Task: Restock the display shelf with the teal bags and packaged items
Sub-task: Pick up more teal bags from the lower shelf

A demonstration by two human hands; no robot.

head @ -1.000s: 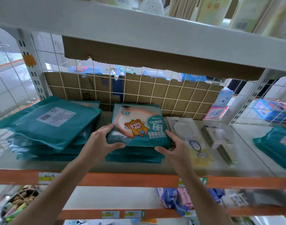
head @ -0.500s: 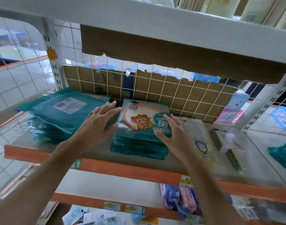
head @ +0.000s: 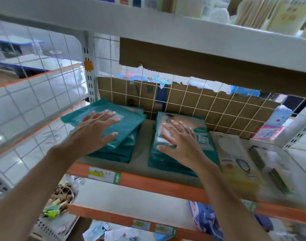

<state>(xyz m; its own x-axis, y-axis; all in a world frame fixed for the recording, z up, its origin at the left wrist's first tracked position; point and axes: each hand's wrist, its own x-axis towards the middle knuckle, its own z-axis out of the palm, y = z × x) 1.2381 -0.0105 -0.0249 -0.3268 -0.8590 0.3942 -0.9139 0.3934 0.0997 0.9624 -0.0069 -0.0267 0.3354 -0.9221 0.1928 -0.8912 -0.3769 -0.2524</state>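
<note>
A stack of plain teal bags lies at the left end of the shelf board. My left hand rests flat on its top bag, fingers spread. To the right is a stack of teal packets with a cartoon print. Over it hovers my right hand, fingers apart, holding nothing; whether it touches the top packet I cannot tell. Pale packaged items lie further right, blurred.
A wire grid backed with cardboard closes the shelf's rear. The upper shelf hangs low overhead. An orange front rail edges the board. A basket of small goods sits lower left, and soft packs fill the shelf below.
Both hands let go of the cartoon packet stack. My left hand moved left onto the plain teal bags, and my right hand slid over the cartoon stack. The view shifted right.
</note>
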